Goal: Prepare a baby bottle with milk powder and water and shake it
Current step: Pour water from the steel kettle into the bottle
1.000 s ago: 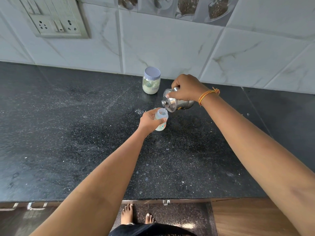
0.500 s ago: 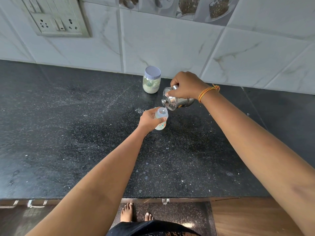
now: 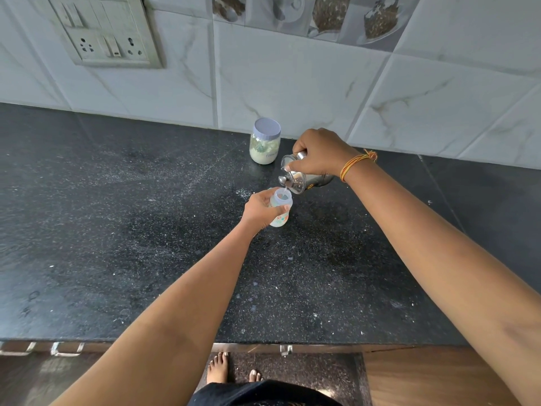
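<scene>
A person's left hand (image 3: pixel 261 208) was wrapped around a small baby bottle (image 3: pixel 280 210), fingers closed on its side, holding it upright with its open mouth up; whether its base touched the black stone counter (image 3: pixel 117 230) could not be told. The right hand (image 3: pixel 319 152) gripped a steel jug (image 3: pixel 304 178) from above, fingers closed over its top, tipping it toward the left so its lip hung just over the bottle's mouth. A thin stream of water (image 3: pixel 285 191) ran from jug to bottle. The bottle's lower half bore a coloured print. Orange threads (image 3: pixel 355 164) circled the right wrist. Behind the hands, near the tiled wall (image 3: pixel 292 83), stood a lidded jar (image 3: pixel 265 142) part-filled with pale powder, apart from the jug. White specks dusted the counter beside the bottle. A socket panel (image 3: pixel 108 33) was set in the wall at upper left.
</scene>
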